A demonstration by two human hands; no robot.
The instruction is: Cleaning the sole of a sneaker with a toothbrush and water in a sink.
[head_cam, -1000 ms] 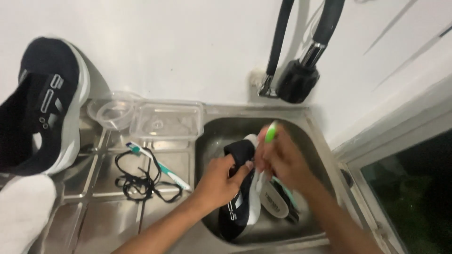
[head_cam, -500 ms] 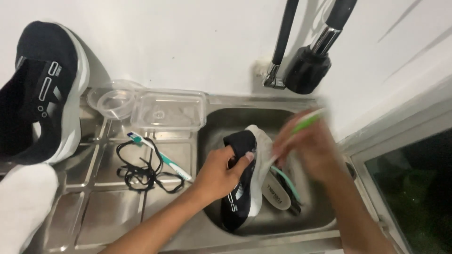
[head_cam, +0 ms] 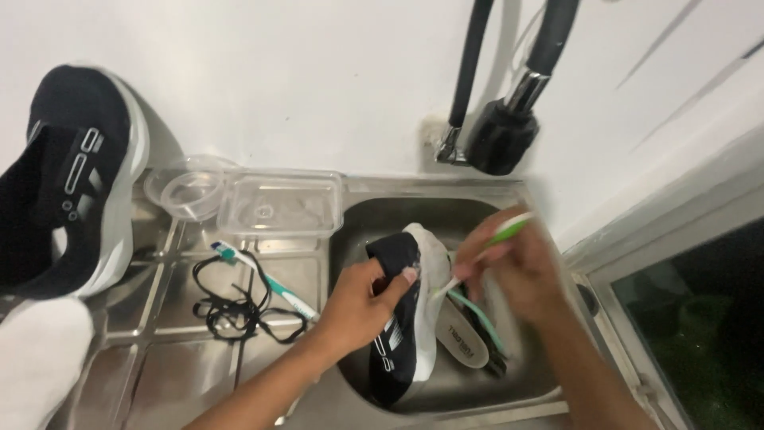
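- Stainless sink (head_cam: pixel 509 199) and ribbed drainboard (head_cam: pixel 159 374) against a white wall; black faucet hose (head_cam: pixel 509 119) hangs above the basin. Head view only.
- Your left hand (head_cam: pixel 358 306) is clamped around a black-and-white shoe (head_cam: pixel 406 318), holding it on edge inside the basin.
- Your right hand (head_cam: pixel 517 267) is closed on a green-and-white toothbrush (head_cam: pixel 497 239), with the head end down at the shoe's pale sole edge. Hand is motion-blurred, so exact bristle contact can't be confirmed.
- Loose insoles (head_cam: pixel 465 334) lie in the basin just beside the shoe.
- Progress, as a judgement: laces (head_cam: pixel 239 306) are out and lying on the drainboard, insoles removed, so prep looks done; scrubbing of this shoe is mid-way.
- Second shoe (head_cam: pixel 72 175) stands propped against the wall at far left; can't tell if it's been cleaned.
- Spare teal toothbrush (head_cam: pixel 267 279) lies across the laces; two clear plastic containers (head_cam: pixel 278 203) sit at the back, untouched.
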